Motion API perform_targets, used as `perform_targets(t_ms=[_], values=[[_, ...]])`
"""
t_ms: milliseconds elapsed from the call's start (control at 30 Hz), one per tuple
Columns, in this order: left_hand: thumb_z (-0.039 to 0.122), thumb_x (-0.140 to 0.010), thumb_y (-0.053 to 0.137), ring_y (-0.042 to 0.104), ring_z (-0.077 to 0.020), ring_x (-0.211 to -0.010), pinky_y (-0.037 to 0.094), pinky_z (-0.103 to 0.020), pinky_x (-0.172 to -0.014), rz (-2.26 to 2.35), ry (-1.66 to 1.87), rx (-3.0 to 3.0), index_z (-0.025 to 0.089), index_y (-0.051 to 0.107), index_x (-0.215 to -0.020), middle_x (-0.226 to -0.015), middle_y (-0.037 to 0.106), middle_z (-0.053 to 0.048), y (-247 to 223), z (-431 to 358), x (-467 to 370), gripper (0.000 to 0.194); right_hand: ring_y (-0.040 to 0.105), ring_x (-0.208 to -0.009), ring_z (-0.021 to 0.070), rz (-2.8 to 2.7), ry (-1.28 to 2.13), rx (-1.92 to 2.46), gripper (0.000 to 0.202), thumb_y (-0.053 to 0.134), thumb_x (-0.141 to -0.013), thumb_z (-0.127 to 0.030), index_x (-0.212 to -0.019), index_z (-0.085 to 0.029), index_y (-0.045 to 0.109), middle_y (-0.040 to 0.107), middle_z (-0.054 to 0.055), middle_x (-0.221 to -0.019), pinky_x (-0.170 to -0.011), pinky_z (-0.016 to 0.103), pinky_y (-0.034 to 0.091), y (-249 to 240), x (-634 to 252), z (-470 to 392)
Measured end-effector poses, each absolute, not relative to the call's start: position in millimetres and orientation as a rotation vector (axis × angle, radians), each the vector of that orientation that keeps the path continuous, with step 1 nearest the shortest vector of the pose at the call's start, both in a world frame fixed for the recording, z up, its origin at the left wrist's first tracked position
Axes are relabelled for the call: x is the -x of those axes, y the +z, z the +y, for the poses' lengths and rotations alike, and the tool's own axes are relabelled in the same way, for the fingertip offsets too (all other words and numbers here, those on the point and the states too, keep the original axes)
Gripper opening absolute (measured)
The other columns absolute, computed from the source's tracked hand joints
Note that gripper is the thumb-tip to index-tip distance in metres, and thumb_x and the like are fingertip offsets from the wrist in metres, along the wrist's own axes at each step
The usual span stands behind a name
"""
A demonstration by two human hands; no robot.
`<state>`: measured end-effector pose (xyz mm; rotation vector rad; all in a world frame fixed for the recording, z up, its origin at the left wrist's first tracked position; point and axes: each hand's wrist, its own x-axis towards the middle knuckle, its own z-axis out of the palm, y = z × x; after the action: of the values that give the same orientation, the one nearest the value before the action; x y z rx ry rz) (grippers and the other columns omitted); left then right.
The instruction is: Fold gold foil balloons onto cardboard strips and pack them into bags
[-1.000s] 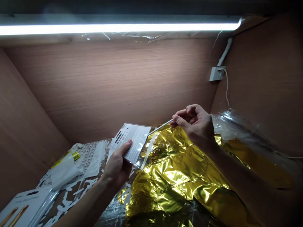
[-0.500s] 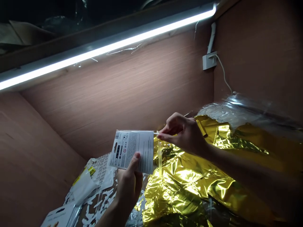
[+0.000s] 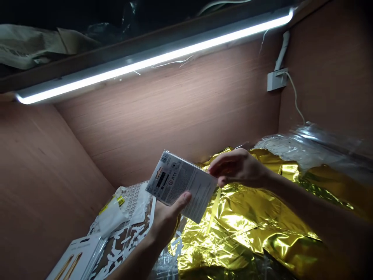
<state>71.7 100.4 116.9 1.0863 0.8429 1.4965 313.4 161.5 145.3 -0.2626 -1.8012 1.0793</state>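
Note:
A flat printed package (image 3: 186, 184), with barcode, small print and a hanging slot, is tilted with its right end lower. My left hand (image 3: 166, 217) is closed on its lower edge, thumb across the printed face and fingers hidden behind. At the package's upper right corner is my right hand (image 3: 240, 169), its fingers curved and the thumb apart from them; whether the fingertips touch the edge I cannot tell. A pale yellowish strip (image 3: 214, 210) hangs below that corner. A narrow white strip (image 3: 152, 212) shows beside my left hand.
Crumpled gold foil (image 3: 241, 217) spreads under my right arm. At lower left lie a white card pack (image 3: 77, 252), a white plastic bag (image 3: 112, 216) and white scraps (image 3: 113, 254). Clear plastic (image 3: 279, 146) is at right. A lit tube (image 3: 163, 58) crosses above the wooden back panel (image 3: 175, 112).
The package has turned clockwise and shifted right in view. My right hand has gone from a pinch on a small white piece to a looser shape with thumb and fingers apart. The view shifted.

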Motion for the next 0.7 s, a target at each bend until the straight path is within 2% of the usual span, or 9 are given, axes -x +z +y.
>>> perform_targets(t_ms=[133, 367, 433, 567, 633, 700], values=[[0.01, -0.065, 0.092, 0.069, -0.0329, -0.118, 0.055, -0.04, -0.105, 0.772, 1.556, -1.025, 0.016, 0.062, -0.131, -0.104, 0.078, -0.012, 123.1, 100.8, -73.1, 0.073, 0.078, -0.085, 0.0208, -1.872, 1.034, 0.313, 0.032, 0.086, -0.076, -0.02, -0.107, -0.02, 0.08, 0.08, 0.006, -0.102, -0.081, 0.035, 0.068, 148.2, -316.9, 157.9], [0.011, -0.075, 0.08, 0.069, -0.0361, -0.118, 0.057, -0.045, -0.102, 0.593, 1.274, -0.879, 0.011, 0.068, -0.124, -0.109, 0.078, -0.016, 125.5, 108.3, -56.5, 0.05, 0.079, -0.083, 0.0228, -1.694, 0.857, 0.455, 0.023, 0.085, -0.078, -0.025, -0.101, -0.023, 0.082, 0.081, 0.005, -0.095, -0.082, 0.043, 0.069, 136.5, -299.9, 159.3], [0.008, -0.077, 0.077, 0.071, -0.0356, -0.113, 0.059, -0.044, -0.099, 0.622, 1.215, -0.882, 0.009, 0.07, -0.119, -0.108, 0.077, -0.018, 126.5, 110.7, -52.7, 0.042, 0.077, -0.09, 0.0241, -1.703, 0.646, 0.532, 0.023, 0.082, -0.082, -0.026, -0.104, -0.024, 0.081, 0.08, 0.006, -0.101, -0.087, 0.047, 0.066, 136.4, -295.9, 157.0], [0.01, -0.085, 0.074, 0.076, -0.0355, -0.099, 0.063, -0.045, -0.091, 0.744, 1.125, -0.928, 0.002, 0.074, -0.102, -0.103, 0.076, -0.025, 128.5, 115.2, -48.3, 0.019, 0.066, -0.115, 0.0268, -1.969, -0.109, 0.583, 0.017, 0.076, -0.089, -0.022, -0.104, -0.029, 0.079, 0.074, 0.006, -0.121, -0.101, 0.054, 0.051, 141.2, -287.3, 138.2], [0.014, -0.089, 0.071, 0.077, -0.0342, -0.089, 0.064, -0.047, -0.088, 0.754, 1.093, -0.933, -0.001, 0.074, -0.094, -0.094, 0.076, -0.026, 129.0, 117.2, -46.5, 0.016, 0.06, -0.118, 0.0262, -2.16, -0.322, 0.506, 0.013, 0.073, -0.092, -0.023, -0.101, -0.03, 0.078, 0.073, 0.004, -0.119, -0.1, 0.051, 0.046, 140.4, -280.9, 128.4], [0.016, -0.092, 0.068, 0.078, -0.0317, -0.078, 0.065, -0.046, -0.083, 0.746, 1.065, -0.916, -0.002, 0.073, -0.091, -0.083, 0.075, -0.025, 129.6, 118.4, -45.3, 0.019, 0.057, -0.116, 0.0237, -2.307, -0.341, 0.433, 0.01, 0.069, -0.096, -0.023, -0.103, -0.028, 0.075, 0.073, 0.003, -0.113, -0.098, 0.045, 0.044, 136.7, -275.3, 123.6]])
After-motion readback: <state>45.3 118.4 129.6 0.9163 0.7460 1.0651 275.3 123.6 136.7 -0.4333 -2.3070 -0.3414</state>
